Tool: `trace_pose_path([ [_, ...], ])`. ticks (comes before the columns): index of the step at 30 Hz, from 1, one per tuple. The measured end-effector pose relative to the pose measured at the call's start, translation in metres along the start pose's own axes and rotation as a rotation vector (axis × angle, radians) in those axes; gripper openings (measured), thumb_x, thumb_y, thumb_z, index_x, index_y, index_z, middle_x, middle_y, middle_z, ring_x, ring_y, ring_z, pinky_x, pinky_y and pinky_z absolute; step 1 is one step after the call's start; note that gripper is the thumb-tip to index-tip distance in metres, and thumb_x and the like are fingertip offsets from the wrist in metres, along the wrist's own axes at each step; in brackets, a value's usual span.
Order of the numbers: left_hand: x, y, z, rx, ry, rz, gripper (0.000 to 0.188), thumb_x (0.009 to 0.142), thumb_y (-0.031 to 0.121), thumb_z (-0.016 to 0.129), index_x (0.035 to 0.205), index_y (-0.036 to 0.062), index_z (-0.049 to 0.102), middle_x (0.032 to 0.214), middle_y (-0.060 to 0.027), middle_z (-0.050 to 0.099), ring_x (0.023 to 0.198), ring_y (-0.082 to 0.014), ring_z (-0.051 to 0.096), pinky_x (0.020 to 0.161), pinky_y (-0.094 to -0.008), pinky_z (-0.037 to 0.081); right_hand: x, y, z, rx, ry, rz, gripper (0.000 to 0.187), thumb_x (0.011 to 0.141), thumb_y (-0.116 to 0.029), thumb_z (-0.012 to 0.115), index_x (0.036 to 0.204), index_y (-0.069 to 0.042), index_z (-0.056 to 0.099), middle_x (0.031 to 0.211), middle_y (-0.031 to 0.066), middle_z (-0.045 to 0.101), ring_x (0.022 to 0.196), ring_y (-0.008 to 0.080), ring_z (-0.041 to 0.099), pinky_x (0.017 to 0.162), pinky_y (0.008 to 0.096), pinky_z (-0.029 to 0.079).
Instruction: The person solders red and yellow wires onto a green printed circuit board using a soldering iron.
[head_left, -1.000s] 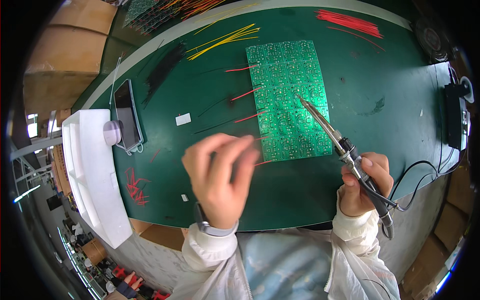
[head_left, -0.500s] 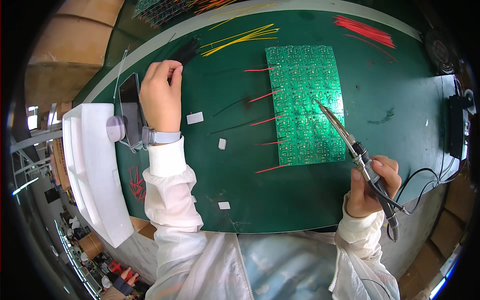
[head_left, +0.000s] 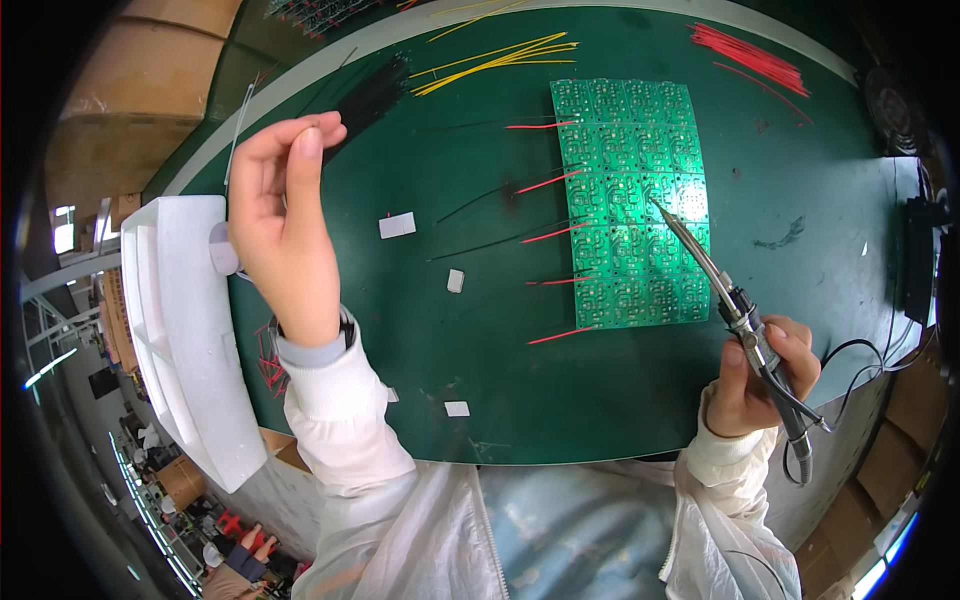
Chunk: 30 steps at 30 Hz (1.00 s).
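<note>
Right hand [head_left: 762, 378] down near the table's front edge, fist wrapped tight round a soldering iron [head_left: 735, 305], cord trailing off the back and looping away to the right. Tip angled up and left, resting over the green circuit board [head_left: 632, 200]; can't quite tell if actually touching or just hovering a hair above. White jacket sleeves poking in from the bottom on both sides.

Left hand [head_left: 285, 215] way over on the other side, raised above the green table [head_left: 600, 400], fingers loosely curled with thumb and fingertips pinched together near the top. Might be something thin in there, honestly too small to say. Well apart from the board anyway. Just behind it, a white foam tray [head_left: 180, 330] hanging along the left edge of the table.

Scattered across the middle: a few small white bits [head_left: 397, 225], plus a row of short red wires [head_left: 545, 183] and some black wires [head_left: 480, 245] sticking out of the board's left side.

Further back: a bundle of yellow wires [head_left: 500, 58] lying loose beyond the board, a dark heap of more black ones to its left, and a bunch of longer red wires [head_left: 745, 48] off at the far right corner. Black box [head_left: 915, 255] sitting at the right edge.
</note>
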<state>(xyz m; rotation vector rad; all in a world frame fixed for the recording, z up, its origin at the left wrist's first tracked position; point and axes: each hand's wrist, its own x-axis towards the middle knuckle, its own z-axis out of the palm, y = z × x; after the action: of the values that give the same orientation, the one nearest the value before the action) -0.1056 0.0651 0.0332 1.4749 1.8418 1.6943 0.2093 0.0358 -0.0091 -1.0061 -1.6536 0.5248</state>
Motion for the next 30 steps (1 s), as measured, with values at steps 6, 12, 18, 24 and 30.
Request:
trace_pose_path([
  [6,-0.050,0.032,-0.004,-0.678,-0.034,-0.340,0.013,0.092,0.015,0.048,0.096,0.0024,0.049,0.092,-0.0065,0.051,0.081,-0.0142,0.048,0.080,-0.0299,0.038,0.000,-0.002,0.002,0.037,0.007,0.007,0.041,0.068,0.003,0.069,0.102,-0.003,0.047,0.081,0.0104,0.051,0.068,0.0177,0.054,0.062,0.0267,0.043],
  [12,-0.080,0.047,0.020,-0.177,-0.101,-0.158,0.006,0.087,0.004,0.051,0.092,0.0013,0.050,0.087,-0.0083,0.052,0.072,-0.0124,0.047,0.067,-0.0251,0.040,-0.002,0.002,0.000,0.135,-0.017,0.019,0.041,0.069,-0.001,0.070,0.103,-0.003,0.046,0.080,0.0096,0.050,0.065,0.0165,0.053,0.058,0.0266,0.043],
  [18,-0.107,0.041,0.040,0.240,-0.458,0.230,0.020,0.068,-0.013,0.063,0.083,0.0000,0.061,0.078,-0.0098,0.059,0.067,-0.0191,0.058,0.056,-0.0280,0.047,-0.007,0.002,-0.007,0.109,-0.055,0.008,0.040,0.069,-0.010,0.071,0.096,-0.002,0.043,0.076,0.0091,0.050,0.056,0.0159,0.051,0.051,0.0261,0.040],
  [24,-0.115,0.032,0.045,0.154,-0.421,0.211,0.030,0.058,-0.012,0.067,0.085,0.0004,0.062,0.077,-0.0091,0.058,0.064,-0.0234,0.056,0.056,-0.0311,0.046,-0.014,-0.001,-0.016,0.250,-0.095,0.077,0.039,0.070,-0.018,0.070,0.092,-0.004,0.041,0.075,0.0093,0.049,0.053,0.0181,0.051,0.050,0.0267,0.039],
  [30,-0.112,0.032,0.046,0.186,-0.474,0.195,0.021,0.062,-0.012,0.068,0.078,0.0010,0.064,0.075,-0.0064,0.058,0.062,-0.0161,0.057,0.051,-0.0256,0.045,-0.015,0.000,-0.019,0.327,-0.114,0.071,0.039,0.070,-0.018,0.069,0.091,-0.003,0.041,0.073,0.0094,0.048,0.051,0.0180,0.050,0.048,0.0272,0.039],
])
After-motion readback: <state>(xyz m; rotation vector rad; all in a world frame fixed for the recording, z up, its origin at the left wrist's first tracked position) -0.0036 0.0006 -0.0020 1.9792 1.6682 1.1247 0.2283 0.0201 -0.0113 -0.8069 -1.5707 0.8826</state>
